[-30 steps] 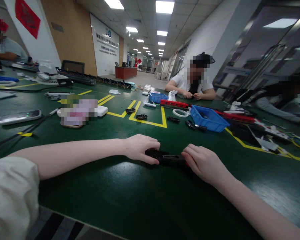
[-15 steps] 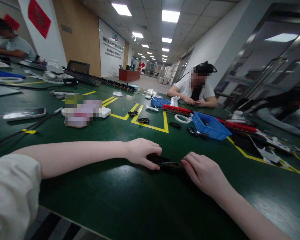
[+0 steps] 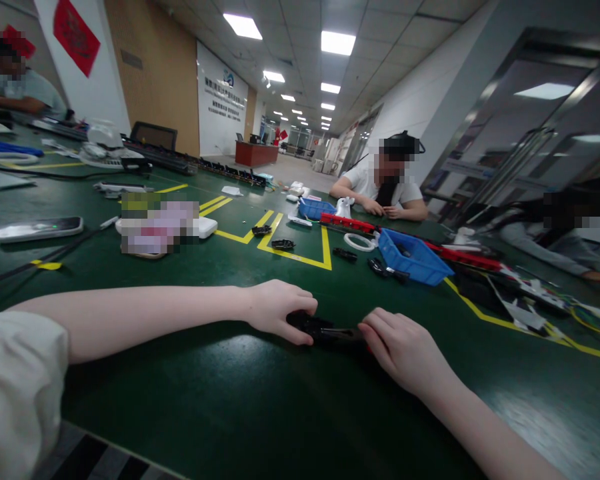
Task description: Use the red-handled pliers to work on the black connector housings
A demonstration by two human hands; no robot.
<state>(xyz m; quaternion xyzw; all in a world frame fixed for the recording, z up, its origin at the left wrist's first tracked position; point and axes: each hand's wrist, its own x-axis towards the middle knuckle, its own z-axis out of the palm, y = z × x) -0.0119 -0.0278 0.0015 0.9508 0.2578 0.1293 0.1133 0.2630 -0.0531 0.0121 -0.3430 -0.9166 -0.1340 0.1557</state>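
Far left of frame, a silver device (image 3: 37,230) lies on the green table (image 3: 205,407); right of it, a phone (image 3: 155,230), pixelated, beside a white box (image 3: 207,228). Near centre, inside or by the yellow tape, two small black pieces (image 3: 283,245) lie apart from each other, untouched. Below them, left hand (image 3: 280,310) reaches in from the left, fingers curled over a black part (image 3: 305,325), thumb along its near side: gripped. Part sits at mid-frame, low over the table or resting on it; cannot tell which. A longer dark bar (image 3: 343,335) runs from it rightward, perhaps a tool; whether the two are joined or merely touching is hidden. Above right, two more loose black clumps (image 3: 345,255), the farther-right one beside the blue bin. Right hand (image 3: 403,343), fingers bent and pinched around the bar's right end, a speck of red under them. Upper right, blue bin (image 3: 415,260) with dark contents, too small to make out. Progress, my judgement: one part in mid-handling, not yet released; the loose ones could be finished or waiting, no telling.
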